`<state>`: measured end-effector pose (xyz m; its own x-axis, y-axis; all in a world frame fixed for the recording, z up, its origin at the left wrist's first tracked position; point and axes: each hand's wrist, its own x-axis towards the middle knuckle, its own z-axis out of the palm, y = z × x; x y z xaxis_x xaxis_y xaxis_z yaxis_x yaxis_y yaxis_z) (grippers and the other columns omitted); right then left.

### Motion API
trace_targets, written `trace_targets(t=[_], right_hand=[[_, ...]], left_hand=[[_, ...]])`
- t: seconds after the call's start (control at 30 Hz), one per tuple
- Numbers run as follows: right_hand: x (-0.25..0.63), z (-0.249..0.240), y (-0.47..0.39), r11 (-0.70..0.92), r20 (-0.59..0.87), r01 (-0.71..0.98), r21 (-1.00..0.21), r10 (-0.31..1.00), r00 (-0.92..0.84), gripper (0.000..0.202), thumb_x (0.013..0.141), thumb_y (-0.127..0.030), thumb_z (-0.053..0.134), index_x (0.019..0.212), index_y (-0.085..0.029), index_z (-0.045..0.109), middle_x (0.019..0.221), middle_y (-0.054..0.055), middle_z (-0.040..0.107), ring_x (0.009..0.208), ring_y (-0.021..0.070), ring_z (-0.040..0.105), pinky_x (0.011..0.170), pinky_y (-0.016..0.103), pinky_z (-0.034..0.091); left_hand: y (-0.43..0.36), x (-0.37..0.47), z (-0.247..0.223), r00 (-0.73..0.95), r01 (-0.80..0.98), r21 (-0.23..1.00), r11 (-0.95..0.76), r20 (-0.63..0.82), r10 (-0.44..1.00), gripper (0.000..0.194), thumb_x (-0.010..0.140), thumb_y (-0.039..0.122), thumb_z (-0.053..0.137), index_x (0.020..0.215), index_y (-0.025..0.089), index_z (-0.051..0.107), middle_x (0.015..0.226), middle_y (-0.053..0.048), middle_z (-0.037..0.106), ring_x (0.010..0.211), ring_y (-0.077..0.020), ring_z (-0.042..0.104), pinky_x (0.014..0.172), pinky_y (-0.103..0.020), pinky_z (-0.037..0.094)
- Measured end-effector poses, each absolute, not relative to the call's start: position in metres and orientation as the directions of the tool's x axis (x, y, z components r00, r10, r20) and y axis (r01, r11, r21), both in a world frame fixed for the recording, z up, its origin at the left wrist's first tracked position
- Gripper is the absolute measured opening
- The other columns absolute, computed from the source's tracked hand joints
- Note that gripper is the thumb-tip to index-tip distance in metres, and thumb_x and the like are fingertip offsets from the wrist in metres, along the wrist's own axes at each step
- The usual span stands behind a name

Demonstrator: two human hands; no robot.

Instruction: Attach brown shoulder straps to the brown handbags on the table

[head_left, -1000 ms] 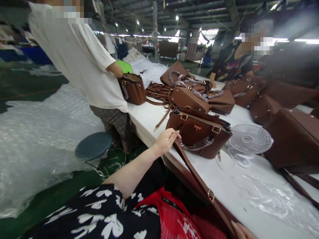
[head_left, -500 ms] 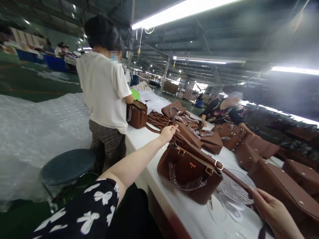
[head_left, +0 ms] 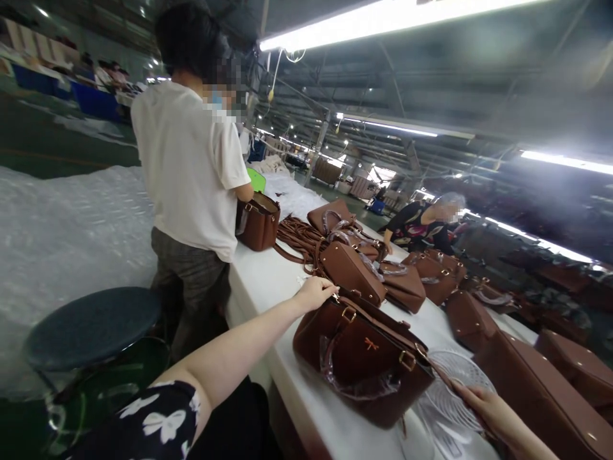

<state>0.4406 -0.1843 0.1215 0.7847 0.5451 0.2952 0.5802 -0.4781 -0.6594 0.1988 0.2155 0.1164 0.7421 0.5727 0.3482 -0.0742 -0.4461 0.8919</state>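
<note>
A dark brown handbag with gold buckles, an orange dragonfly mark and plastic-wrapped handles stands near the front edge of the white table. My left hand is closed at the bag's upper left corner, pinching a small metal clasp of the strap. To the right of the bag, my right hand is closed around the brown strap, which runs along the bag's top. Behind that hand lies a round white fan grille.
More brown bags and a heap of straps cover the table behind. A person in a white shirt stands at left by an open bag. Another person leans in across the table. A round stool is at lower left.
My left hand has come down to the bag's corner with the strap, which now lies low along the bag's top. The far person's arm has drawn back from the bags, and one bag there has moved.
</note>
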Motion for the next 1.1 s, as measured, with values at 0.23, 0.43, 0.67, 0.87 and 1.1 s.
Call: trace_targets(t=[0.23, 0.43, 0.67, 0.87, 1.1], right_hand=[[0.428, 0.212, -0.087, -0.520, 0.266, 0.724, -0.453, 0.696, 0.667, 0.049, 0.066, -0.070, 0.059, 0.070, -0.024, 0.075, 0.074, 0.008, 0.076, 0.069, 0.0314, 0.070, 0.064, 0.040, 0.051], [0.331, 0.236, 0.048, -0.254, 0.059, 0.888, -0.383, 0.953, 0.298, 0.036, 0.087, -0.047, 0.048, 0.105, -0.025, 0.070, 0.108, 0.006, 0.074, 0.101, 0.0253, 0.066, 0.091, 0.036, 0.047], [0.315, 0.188, 0.110, -0.163, 0.002, 0.918, -0.363, 0.985, 0.175, 0.030, 0.084, -0.041, 0.051, 0.084, -0.024, 0.075, 0.092, 0.007, 0.074, 0.089, 0.0262, 0.066, 0.082, 0.037, 0.048], [0.324, 0.172, 0.115, -0.163, 0.094, 0.916, -0.367, 0.973, 0.210, 0.025, 0.080, -0.043, 0.056, 0.082, -0.024, 0.073, 0.085, 0.004, 0.069, 0.082, 0.0228, 0.064, 0.076, 0.034, 0.048], [0.314, 0.157, 0.117, -0.132, 0.213, 0.931, -0.340, 0.954, 0.213, 0.021, 0.081, -0.040, 0.054, 0.074, -0.024, 0.065, 0.080, 0.004, 0.062, 0.080, 0.0222, 0.062, 0.075, 0.034, 0.046]], left_hand=[[0.222, 0.196, 0.120, 0.779, -0.065, 0.918, -0.391, 0.292, 0.556, 0.028, 0.082, 0.040, 0.061, 0.082, 0.016, 0.076, 0.078, -0.003, 0.073, 0.073, -0.0163, 0.061, 0.068, -0.025, 0.044], [0.221, 0.195, 0.121, 0.800, -0.127, 0.969, -0.212, 0.226, 0.555, 0.023, 0.083, 0.030, 0.061, 0.093, 0.012, 0.072, 0.066, 0.001, 0.062, 0.060, -0.0103, 0.051, 0.060, -0.022, 0.040], [0.229, 0.189, 0.119, 0.775, -0.192, 0.948, -0.254, 0.305, 0.553, 0.013, 0.083, 0.023, 0.061, 0.089, 0.013, 0.068, 0.069, 0.002, 0.062, 0.063, -0.0095, 0.052, 0.064, -0.022, 0.042], [0.235, 0.189, 0.118, 0.773, -0.156, 0.922, -0.354, 0.337, 0.538, 0.011, 0.083, 0.022, 0.061, 0.087, 0.015, 0.067, 0.074, 0.001, 0.065, 0.069, -0.0106, 0.056, 0.069, -0.022, 0.044], [0.233, 0.187, 0.110, 0.704, -0.013, 0.928, -0.373, 0.273, 0.655, 0.021, 0.090, 0.031, 0.052, 0.094, 0.017, 0.068, 0.083, -0.001, 0.070, 0.078, -0.0136, 0.062, 0.074, -0.023, 0.047]])
